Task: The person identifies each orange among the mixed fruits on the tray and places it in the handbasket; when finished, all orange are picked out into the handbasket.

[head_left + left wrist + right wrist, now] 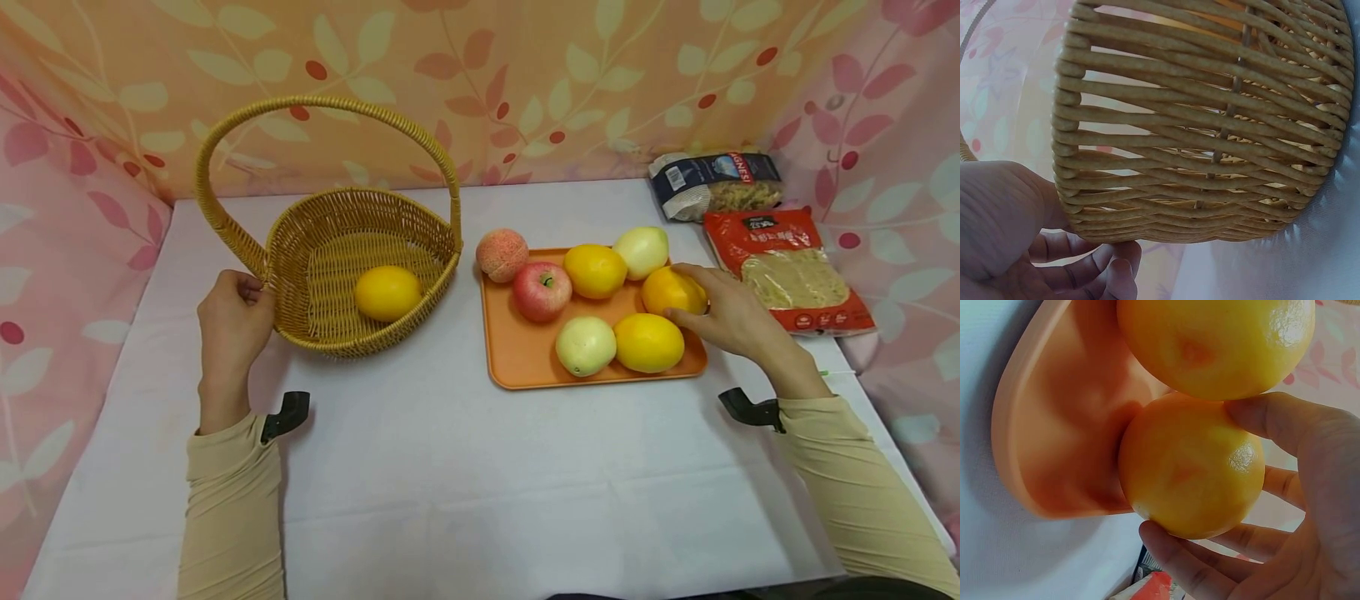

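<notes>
Basket (324, 287): one yellow fruit (387, 293) inside; seems done.
Tray (517, 358): six other fruits (596, 272), probably left to do.
Held fruit (666, 292): at the tray's right end.
Right hand (723, 310): thumb and fingers pinch the held fruit.
Left hand (236, 323): pinches the basket's rim.
Pointing: the held fruit's one end seems to face the right wrist; its long axis likely runs that way.

I see a golden basket (326, 283) toward the white table (450, 467)'s far left corner; toward its right edge, an orange tray (517, 354), yellow fruit (667, 292), pale green fruit (587, 344), a red apple (538, 295). Pink leaves pattern the curtain (540, 58).
</notes>
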Motion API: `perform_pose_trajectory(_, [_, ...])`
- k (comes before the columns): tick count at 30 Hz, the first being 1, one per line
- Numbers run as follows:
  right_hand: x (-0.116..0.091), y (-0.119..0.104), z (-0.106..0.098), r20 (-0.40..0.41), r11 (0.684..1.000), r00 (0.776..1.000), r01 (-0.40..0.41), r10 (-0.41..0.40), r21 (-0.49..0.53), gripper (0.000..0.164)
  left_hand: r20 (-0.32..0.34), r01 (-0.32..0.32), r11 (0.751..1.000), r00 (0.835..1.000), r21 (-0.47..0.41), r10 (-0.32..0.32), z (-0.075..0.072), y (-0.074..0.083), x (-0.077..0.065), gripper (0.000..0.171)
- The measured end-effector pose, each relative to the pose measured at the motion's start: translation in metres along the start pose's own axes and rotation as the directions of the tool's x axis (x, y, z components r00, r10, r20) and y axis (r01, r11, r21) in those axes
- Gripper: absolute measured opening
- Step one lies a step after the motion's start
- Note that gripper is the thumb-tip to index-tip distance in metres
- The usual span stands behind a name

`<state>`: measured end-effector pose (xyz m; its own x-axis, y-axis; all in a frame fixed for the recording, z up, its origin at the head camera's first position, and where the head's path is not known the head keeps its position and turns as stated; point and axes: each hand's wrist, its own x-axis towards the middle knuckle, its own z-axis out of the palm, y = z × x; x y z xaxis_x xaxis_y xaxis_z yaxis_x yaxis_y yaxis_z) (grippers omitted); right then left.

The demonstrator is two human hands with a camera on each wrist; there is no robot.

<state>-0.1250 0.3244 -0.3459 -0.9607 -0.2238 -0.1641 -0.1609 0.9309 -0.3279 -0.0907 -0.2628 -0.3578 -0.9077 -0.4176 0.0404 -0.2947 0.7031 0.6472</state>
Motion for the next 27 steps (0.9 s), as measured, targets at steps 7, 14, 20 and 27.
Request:
perform_pose_trajectory(7, [0.0, -0.002, 0.0, 0.0, 1.0, 1.0, 0.004, -0.004, -0.004, 0.073, -0.001, 0.001, 1.0, 1.0, -0.001, -0.001, 0.001, 0.0, 0.0, 0.032])
perform_pose_trajectory(14, [-0.002, -0.004, -0.004, -0.007, 1.0, 1.0, 0.013, -0.013, 0.002, 0.075, 0.003, 0.002, 1.0, 1.0, -0.001, -0.002, 0.0, 0.0, -0.001, 0.032])
perform_pose_trajectory(20, [-0.003, -0.009, -0.009, -0.048, 1.0, 0.998, 0.029, -0.029, 0.0, 0.073, -0.004, -0.007, 1.0, 1.0, 0.001, 0.007, 0.0, 0.0, -0.001, 0.032])
perform_pose_trajectory(27, [-0.005, -0.019, -0.011, -0.178, 0.994, 0.978, 0.109, -0.11, -0.014, 0.068, 0.001, -0.004, 1.0, 1.0, -0.004, 0.004, 0.0, 0.0, -0.001, 0.032])
